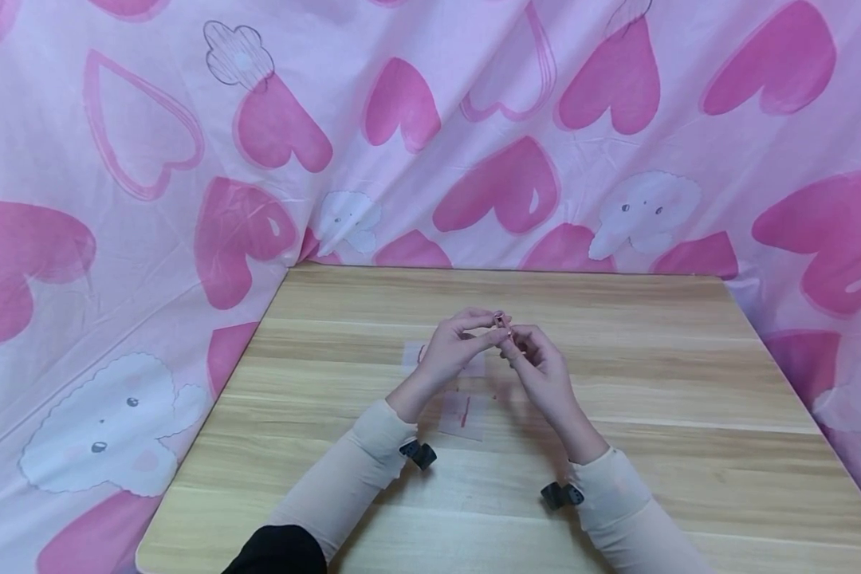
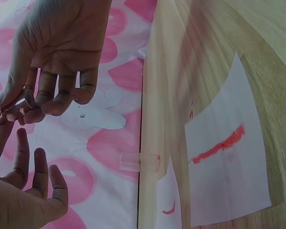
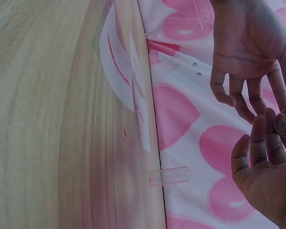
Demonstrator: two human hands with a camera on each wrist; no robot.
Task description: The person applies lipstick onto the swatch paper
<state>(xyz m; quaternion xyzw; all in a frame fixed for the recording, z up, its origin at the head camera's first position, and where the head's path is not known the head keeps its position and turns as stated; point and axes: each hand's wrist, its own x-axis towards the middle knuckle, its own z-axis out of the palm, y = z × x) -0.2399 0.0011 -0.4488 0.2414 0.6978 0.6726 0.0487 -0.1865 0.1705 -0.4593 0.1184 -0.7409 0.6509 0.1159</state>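
My left hand (image 1: 448, 344) and right hand (image 1: 548, 373) meet above the middle of the table. Between their fingertips they pinch a small rose-gold piece (image 1: 501, 320), mostly covered by the fingers. In the right wrist view, a rounded end with a dark, pitted face (image 3: 282, 124) shows at the right fingers. Whether this is one piece or two parts, I cannot tell. The other fingers of both hands are loosely bent. Behind the hands, a short clear tube (image 3: 175, 175) stands on the table with red at its base.
A white paper (image 1: 450, 424) with a red smear lies below the hands on the wooden table (image 1: 689, 383). Another marked paper (image 1: 410, 355) is partly hidden behind the left hand. Small red bits (image 3: 124, 134) lie near the papers. A pink heart-patterned cloth (image 1: 402, 183) hangs behind.
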